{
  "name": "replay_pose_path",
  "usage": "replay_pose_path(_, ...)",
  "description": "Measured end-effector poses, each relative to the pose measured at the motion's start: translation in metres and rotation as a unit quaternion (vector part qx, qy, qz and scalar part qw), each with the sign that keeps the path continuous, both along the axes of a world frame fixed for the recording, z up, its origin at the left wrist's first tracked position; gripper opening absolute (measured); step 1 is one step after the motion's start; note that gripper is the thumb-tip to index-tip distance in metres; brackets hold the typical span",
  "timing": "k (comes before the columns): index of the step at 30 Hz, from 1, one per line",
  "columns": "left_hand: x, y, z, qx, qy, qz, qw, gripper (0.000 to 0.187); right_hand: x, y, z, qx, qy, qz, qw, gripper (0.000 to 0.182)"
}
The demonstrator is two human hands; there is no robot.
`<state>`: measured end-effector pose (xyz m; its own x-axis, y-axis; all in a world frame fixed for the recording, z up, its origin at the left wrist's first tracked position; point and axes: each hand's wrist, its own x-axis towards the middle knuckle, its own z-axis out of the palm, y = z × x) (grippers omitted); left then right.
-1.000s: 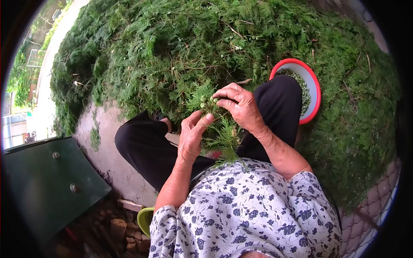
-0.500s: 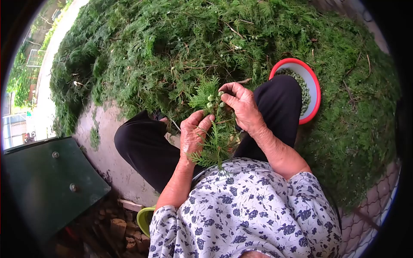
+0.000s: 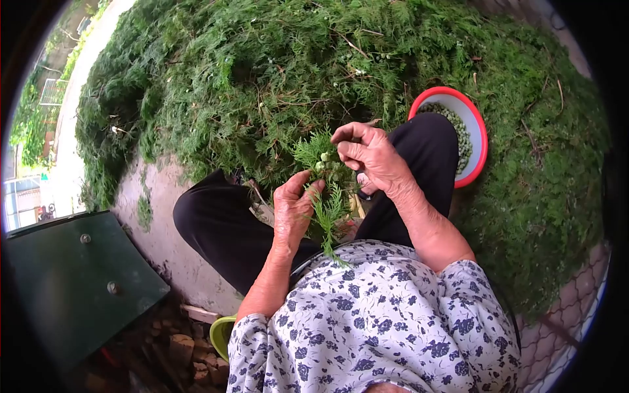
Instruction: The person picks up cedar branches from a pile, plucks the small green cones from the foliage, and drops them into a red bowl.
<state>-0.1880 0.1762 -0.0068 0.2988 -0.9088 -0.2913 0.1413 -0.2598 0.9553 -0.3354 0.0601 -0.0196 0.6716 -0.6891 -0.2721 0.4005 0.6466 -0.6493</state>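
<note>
My left hand pinches a green conifer sprig between thumb and fingers, in front of my lap. A small cluster of pale green cones sits on the sprig just above those fingertips. My right hand is just right of the cones, its fingers curled in toward the thumb. Whether something small is inside that grip is hidden. Beside my right knee stands a red-rimmed bowl holding many loose green cones.
A large heap of cut conifer branches spreads in front and to the right. A dark green metal panel is at the lower left, above chopped wood. A lime-green container is partly hidden by my sleeve.
My right hand has drawn slightly away from the cone cluster, and fewer cones show on the sprig. The sprig has turned a little in my left hand, which stays nearly in place.
</note>
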Motion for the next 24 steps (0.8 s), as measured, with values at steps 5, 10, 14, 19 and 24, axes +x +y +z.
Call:
replay_pose_path(5, 0.007, -0.001, 0.011, 0.044, -0.042, -0.071, 0.996, 0.021, 0.003, 0.002, 0.010, -0.360, 0.215, 0.072, 0.905, 0.026)
replay_pose_path(10, 0.010, 0.001, -0.009, 0.060, -0.110, -0.100, 0.987, 0.021, 0.005, 0.002, 0.010, -0.438, 0.229, 0.128, 0.860, 0.026)
replay_pose_path(14, 0.010, -0.001, -0.009, 0.027, -0.153, -0.104, 0.982, 0.023, 0.010, 0.008, 0.003, -0.420, 0.263, 0.042, 0.867, 0.016)
replay_pose_path(19, 0.005, -0.007, 0.000, -0.030, -0.051, -0.037, 0.998, 0.025, 0.005, 0.009, 0.005, -0.038, 0.079, -0.040, 0.995, 0.013)
replay_pose_path(24, 0.005, -0.010, 0.009, 0.053, -0.058, -0.054, 0.995, 0.027, -0.021, -0.014, 0.020, -0.133, 0.129, -0.088, 0.979, 0.010)
